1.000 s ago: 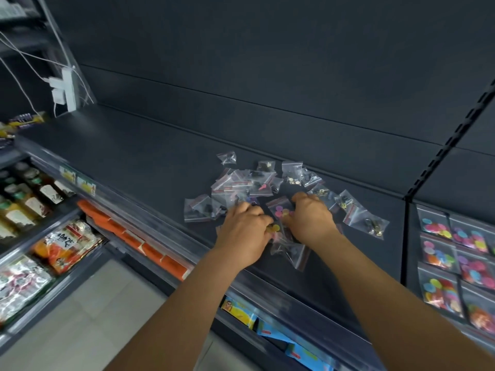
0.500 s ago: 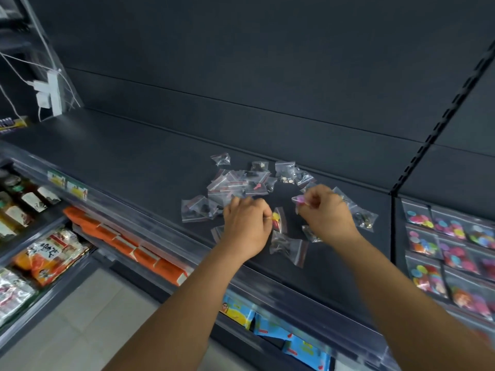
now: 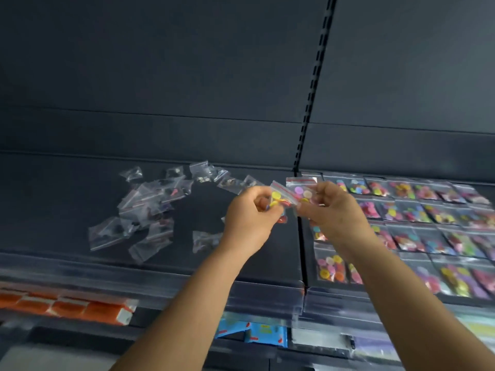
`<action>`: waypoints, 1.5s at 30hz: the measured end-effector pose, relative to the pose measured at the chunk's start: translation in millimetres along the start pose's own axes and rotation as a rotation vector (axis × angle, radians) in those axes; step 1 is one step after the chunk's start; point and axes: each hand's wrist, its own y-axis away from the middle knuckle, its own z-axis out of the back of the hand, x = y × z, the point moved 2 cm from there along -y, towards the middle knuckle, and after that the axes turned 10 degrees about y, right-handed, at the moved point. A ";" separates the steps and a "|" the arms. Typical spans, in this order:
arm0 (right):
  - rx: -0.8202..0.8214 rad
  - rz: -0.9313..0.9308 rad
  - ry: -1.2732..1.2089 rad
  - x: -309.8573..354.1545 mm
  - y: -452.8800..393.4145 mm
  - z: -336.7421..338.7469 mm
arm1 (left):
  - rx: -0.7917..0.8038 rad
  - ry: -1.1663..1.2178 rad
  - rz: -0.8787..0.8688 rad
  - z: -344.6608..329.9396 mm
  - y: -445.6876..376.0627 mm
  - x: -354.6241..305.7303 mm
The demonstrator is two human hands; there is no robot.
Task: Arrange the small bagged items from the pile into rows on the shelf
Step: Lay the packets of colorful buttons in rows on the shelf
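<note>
1. Both hands have lifted off the shelf since a second ago and now meet above it, over the seam between its two sections; the view has swung right, so the rows of bags show more fully.
2. Left hand [image 3: 247,219] pinches a yellow bag [image 3: 278,198] of coloured discs between thumb and fingers, clear of the shelf [image 3: 67,183].
3. Right hand [image 3: 330,210] pinches a pink bag [image 3: 301,190], red strip up, its edge touching the yellow bag.
4. Pile [image 3: 150,207] of clear bags lies loose on the left section, from near its back edge toward the front rail, well apart from both hands.
5. One stray bag [image 3: 205,241] lies by itself just beside the left wrist.
6. Rows [image 3: 417,218] of disc bags cover the right section, back edge to front edge.
7. Orange packs [image 3: 67,307] and blue packs [image 3: 257,333] sit on the level below the front rail, blurred.
</note>
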 end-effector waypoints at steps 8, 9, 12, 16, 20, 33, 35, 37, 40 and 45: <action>-0.065 -0.035 -0.153 -46.9 19.2 93.7 | 0.166 0.016 0.048 -110.9 17.2 -20.8; -0.074 -0.037 -0.159 -54.8 19.1 107.4 | 0.168 0.015 0.044 -126.9 19.5 -23.3; -0.100 -0.070 -0.164 -80.6 17.2 153.9 | 0.170 0.013 0.057 -178.9 27.9 -30.9; -0.085 -0.091 -0.167 -110.9 17.3 207.1 | 0.186 0.025 0.099 -238.0 38.1 -34.9; -0.055 -0.107 -0.189 -136.3 21.5 253.4 | 0.188 0.060 0.162 -293.0 47.4 -40.1; -0.163 -0.167 -0.168 -180.0 22.9 326.8 | 0.246 -0.020 0.084 -373.3 62.0 -54.8; -0.168 -0.190 -0.124 -187.1 25.7 333.2 | 0.247 -0.101 0.044 -379.9 62.5 -54.3; -0.186 -0.210 -0.040 -194.8 29.0 340.7 | 0.251 -0.155 0.035 -385.1 63.7 -52.0; -0.206 -0.250 0.072 -206.6 34.8 352.3 | 0.233 -0.245 0.011 -388.7 67.5 -47.7; -0.114 -0.289 0.278 -217.8 42.8 353.7 | 0.211 -0.449 -0.036 -396.6 78.2 -41.7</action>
